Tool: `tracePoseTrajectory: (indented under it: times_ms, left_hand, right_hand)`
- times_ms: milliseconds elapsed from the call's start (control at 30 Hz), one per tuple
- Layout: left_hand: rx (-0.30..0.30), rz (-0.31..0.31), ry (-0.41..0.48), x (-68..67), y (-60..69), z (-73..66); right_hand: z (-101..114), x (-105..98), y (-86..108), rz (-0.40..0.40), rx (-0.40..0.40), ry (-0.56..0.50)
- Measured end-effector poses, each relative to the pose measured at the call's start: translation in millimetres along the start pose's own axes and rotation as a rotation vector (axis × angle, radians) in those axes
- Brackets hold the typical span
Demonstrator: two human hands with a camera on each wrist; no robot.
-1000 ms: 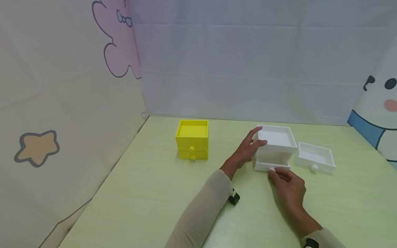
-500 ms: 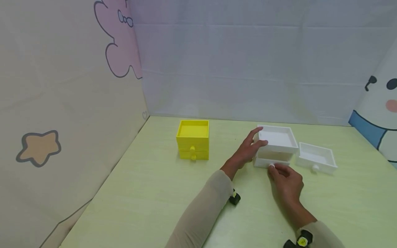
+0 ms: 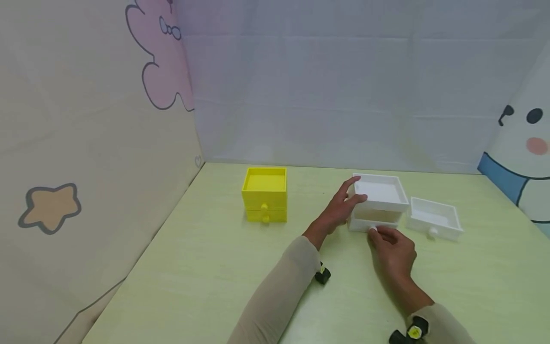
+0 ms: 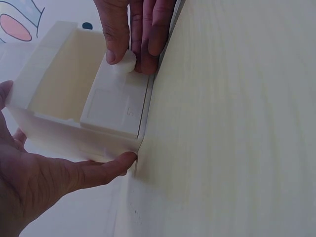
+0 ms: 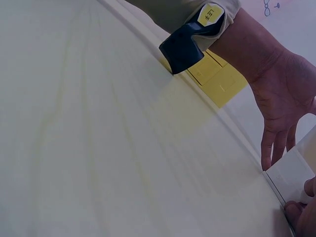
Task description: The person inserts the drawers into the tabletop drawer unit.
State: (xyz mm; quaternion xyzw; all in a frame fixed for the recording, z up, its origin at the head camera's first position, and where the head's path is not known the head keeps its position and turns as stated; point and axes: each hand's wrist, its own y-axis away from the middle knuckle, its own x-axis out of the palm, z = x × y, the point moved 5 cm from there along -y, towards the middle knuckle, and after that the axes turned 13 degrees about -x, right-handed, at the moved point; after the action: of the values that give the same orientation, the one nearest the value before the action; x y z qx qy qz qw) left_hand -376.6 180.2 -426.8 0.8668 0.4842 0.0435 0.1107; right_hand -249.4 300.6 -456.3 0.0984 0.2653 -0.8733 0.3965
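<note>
A small white drawer cabinet (image 3: 381,189) stands on the table, its upper bay vacant and showing as a hollow (image 4: 66,79) in the left wrist view. My left hand (image 3: 337,210) holds the cabinet by its left side, fingers spread from the top rim down towards the base. With thumb and fingertips, my right hand (image 3: 394,251) pinches the round knob (image 4: 126,61) of the lower white drawer (image 4: 113,101). That drawer's front looks about level with the cabinet's front. A second white drawer (image 3: 435,215) lies loose just right of the cabinet, its knob facing me.
Left of the white cabinet stands a yellow drawer cabinet (image 3: 264,184) with two knobs on its front. Behind the pale green table (image 3: 206,267) hangs a light cloth backdrop (image 3: 301,95). Black camera mounts (image 3: 418,327) sit at both wrists.
A second ago the lower drawer stuck out towards me; my right hand has pushed it into the cabinet by its knob. My left hand has stayed on the cabinet.
</note>
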Motion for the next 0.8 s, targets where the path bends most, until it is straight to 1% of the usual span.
tracePoseTrajectory:
  times_ms: [133,267,567,800]
  left_hand:
    - [0.002,0.007,0.011,-0.2,0.1,-0.7]
    - [0.004,0.008,0.000,0.1,-0.1,-0.7]
    - [0.032,0.023,-0.018,-1.2,1.2,-2.4]
    - [0.018,0.004,-0.024,-0.5,0.6,-0.9]
  right_hand:
    - [1.5,-0.4,0.2,-0.004,-0.011,-0.003]
    - [1.4,-0.6,0.6,-0.002,-0.005,-0.011]
    - [2.3,-1.1,1.7,-0.007,0.015,-0.015]
    - [3.2,-2.9,3.1,-0.004,0.015,-0.008]
